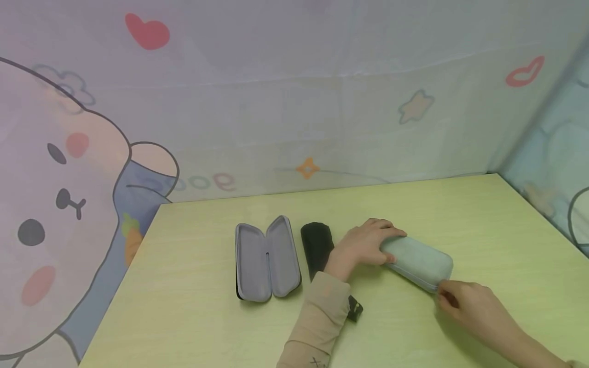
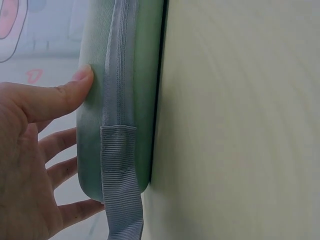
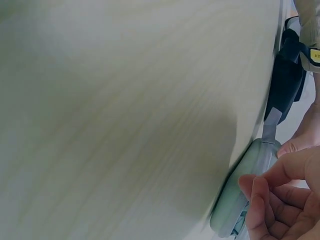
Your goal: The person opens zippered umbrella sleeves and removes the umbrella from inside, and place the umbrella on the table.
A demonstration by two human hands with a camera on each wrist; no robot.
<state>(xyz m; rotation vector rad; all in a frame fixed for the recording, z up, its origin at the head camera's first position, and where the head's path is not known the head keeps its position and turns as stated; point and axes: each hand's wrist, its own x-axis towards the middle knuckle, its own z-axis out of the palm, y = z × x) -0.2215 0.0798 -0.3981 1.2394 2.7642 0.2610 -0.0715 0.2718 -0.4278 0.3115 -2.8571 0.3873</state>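
Observation:
A pale green zippered case [image 1: 420, 260] lies on the table, right of centre. My left hand [image 1: 363, 246] holds its left end, thumb against the near side and fingers spread over the far side. In the left wrist view, a grey ribbed fabric tab [image 2: 120, 160] hangs from the end of the zipper [image 2: 120, 65]. At the case's right corner my right hand [image 1: 478, 309] pinches the zipper pull, which is hidden behind the fingertips [image 3: 257, 187]. A patterned lining [image 3: 240, 222] shows through a narrow gap beside those fingers.
Left of the hands, a case with grey lining [image 1: 253, 263] lies spread open. A long black pouch [image 1: 317, 245] lies between it and the green case, partly under my left forearm. A printed cloth backdrop [image 1: 285, 102] rises behind the table [image 1: 193, 317], with another on the right.

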